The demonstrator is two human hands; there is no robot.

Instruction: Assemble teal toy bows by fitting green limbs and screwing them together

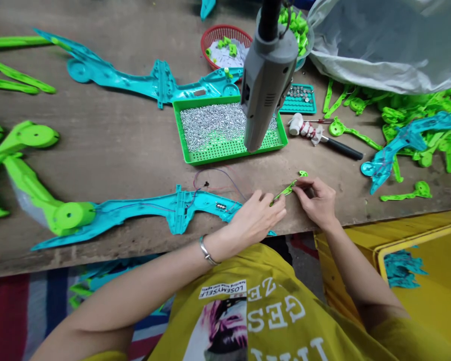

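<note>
A thin light-green plastic arm [286, 190] is held over the table's front edge between my two hands. My left hand [256, 216] is closed around its left end, which the fingers partly hide. With thumb and fingertips, my right hand [317, 199] pinches the other end, where a small round head [303, 173] sticks out. Below my left hand lies a long turquoise bow-shaped shell [146, 205], its right end covered by the hand. Thin red and blue wires [225, 173] and small silver cells [221, 206] show on it. A green curved piece [69, 215] overlaps its left end.
A grey hanging power screwdriver [265, 85] hangs over a green tray of screws [190, 157]. Behind stand a red basket [210, 37] and a second turquoise shell [124, 85]. A hammer [342, 148] and piled green parts [428, 145] lie right; a yellow bin [436, 240] stands at the front.
</note>
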